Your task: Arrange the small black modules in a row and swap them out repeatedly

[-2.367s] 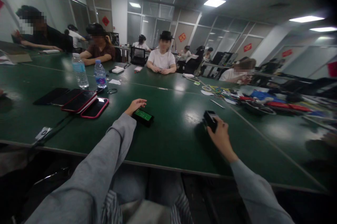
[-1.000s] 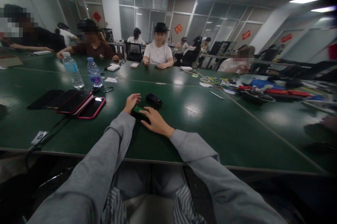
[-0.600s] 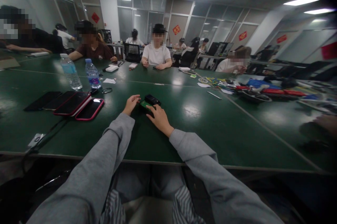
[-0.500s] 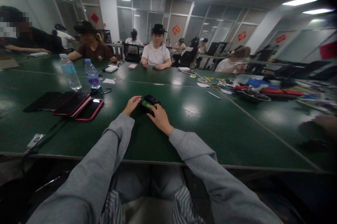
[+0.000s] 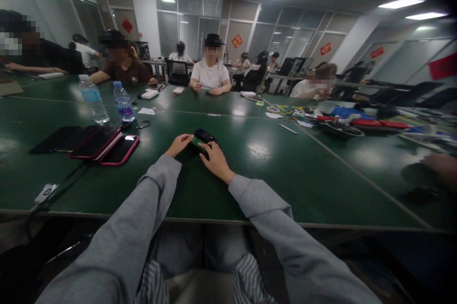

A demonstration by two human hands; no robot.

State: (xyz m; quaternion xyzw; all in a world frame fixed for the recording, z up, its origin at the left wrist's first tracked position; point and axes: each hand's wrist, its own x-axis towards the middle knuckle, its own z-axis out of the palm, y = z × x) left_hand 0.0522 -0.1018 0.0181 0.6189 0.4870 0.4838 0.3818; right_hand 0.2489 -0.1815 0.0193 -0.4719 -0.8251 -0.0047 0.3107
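A small green circuit board (image 5: pixel 196 141) lies against the near side of a black device (image 5: pixel 204 135) on the green table. My left hand (image 5: pixel 178 145) is closed, its thumb and fingertips pinching at the board's left end. From the right, my right hand (image 5: pixel 216 159) grips the board's other end, with fingers on its upper side and the thumb lower along the near edge. What lies beneath the board is hidden by its shadow and my fingers.
Several phones (image 5: pixel 119 150) lie to my left, with two water bottles (image 5: pixel 124 104) behind them. A pen (image 5: pixel 287 129) rests right of centre. A pile of cables and parts (image 5: pixel 342 125) covers the right side. Across the table (image 5: pixel 271 185) sit several people.
My left fingertips have closed in onto the left end of the circuit board. My right hand stays about where it was, and the view has shifted slightly.
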